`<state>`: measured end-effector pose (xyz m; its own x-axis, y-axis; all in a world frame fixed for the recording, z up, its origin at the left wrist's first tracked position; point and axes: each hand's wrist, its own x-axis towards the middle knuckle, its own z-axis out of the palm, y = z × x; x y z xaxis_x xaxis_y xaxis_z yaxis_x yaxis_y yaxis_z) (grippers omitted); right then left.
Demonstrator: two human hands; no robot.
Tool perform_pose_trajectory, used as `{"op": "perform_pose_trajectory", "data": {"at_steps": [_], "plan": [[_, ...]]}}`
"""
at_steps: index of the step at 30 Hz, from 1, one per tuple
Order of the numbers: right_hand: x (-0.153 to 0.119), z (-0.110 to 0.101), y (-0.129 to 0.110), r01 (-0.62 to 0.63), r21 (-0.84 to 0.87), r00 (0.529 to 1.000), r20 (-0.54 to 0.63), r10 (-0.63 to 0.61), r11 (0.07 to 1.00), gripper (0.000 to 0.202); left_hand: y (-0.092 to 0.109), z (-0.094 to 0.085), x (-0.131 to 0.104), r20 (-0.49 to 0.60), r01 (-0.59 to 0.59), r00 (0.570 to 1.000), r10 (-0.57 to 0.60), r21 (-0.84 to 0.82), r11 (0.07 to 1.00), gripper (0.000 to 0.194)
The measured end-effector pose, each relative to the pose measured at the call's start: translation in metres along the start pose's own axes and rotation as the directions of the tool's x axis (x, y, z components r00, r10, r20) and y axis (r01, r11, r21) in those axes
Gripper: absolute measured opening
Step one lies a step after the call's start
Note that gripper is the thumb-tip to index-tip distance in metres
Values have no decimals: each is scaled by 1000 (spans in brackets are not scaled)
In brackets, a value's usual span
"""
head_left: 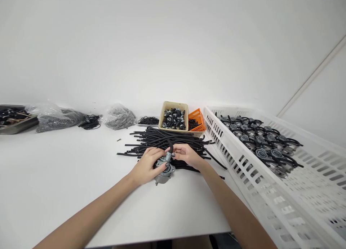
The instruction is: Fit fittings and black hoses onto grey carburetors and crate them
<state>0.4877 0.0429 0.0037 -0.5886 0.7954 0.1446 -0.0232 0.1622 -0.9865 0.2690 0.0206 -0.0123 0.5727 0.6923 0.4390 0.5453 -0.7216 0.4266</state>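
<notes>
White slotted plastic crate (270,177), right, holds metal parts (261,153) packed together. Rubbery black tubes (154,137) lie heaped at centre, apparently for easy reach. Left hand (147,166) clasps a dull grey casting (163,177) on their near side, seemingly steadying it; right hand (187,156) pinches its curved hose (171,146).

No lettering, label, brand or number can be read with certainty. Pale shapes along the near side wall of the white plastic crate (270,182) may be characters, but blur hides them; any marks on the metal carburetor (164,177) are too small to tell.
</notes>
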Motion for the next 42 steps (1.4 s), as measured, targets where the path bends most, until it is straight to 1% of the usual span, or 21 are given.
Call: {"op": "perform_pose_trajectory", "data": {"at_steps": [7, 13, 19, 22, 27, 31, 35, 39, 42], "plan": [[1, 1, 1, 18, -14, 1000, -9, -19, 1000, 48, 1, 0, 0, -5, -2, 1000, 2, -5, 1000, 27], [1, 2, 0, 2, -24, 1000, -19, -2, 1000, 49, -1, 0, 0, 4, 0, 1000, 0, 6, 1000, 28], [2, 1, 2, 4, -47, 1000, -25, -5, 999, 48, 2, -1, 0, -12, -6, 1000, 6, 7, 1000, 27], [4, 2, 4, -1, -52, 998, -56, -1, 999, 48, 2, -1, 1, -9, -6, 1000, 6, 3, 1000, 27], [6, 7, 7, -5, -63, 990, -142, -4, 998, 51, 2, -1, 0, -13, -9, 1000, 9, 2, 1000, 28], [7, 12, 8, -31, -67, 979, -203, 17, 997, 50, 2, -1, 1, -7, -8, 1000, 8, -8, 1000, 27], [9, 15, 10, -37, -46, 970, -240, 25, 998, 47, 2, -2, 1, 9, -12, 1000, 12, -23, 1000, 26], [10, 17, 9, -9, 15, 969, -246, 13, 1000, 47, 1, -1, 1, 14, -12, 1000, 13, -35, 999, 26], [9, 17, 6, -29, 65, 974, -224, 43, 997, 50, 0, 0, 0, 5, -15, 1000, 15, -22, 1000, 26]]}}
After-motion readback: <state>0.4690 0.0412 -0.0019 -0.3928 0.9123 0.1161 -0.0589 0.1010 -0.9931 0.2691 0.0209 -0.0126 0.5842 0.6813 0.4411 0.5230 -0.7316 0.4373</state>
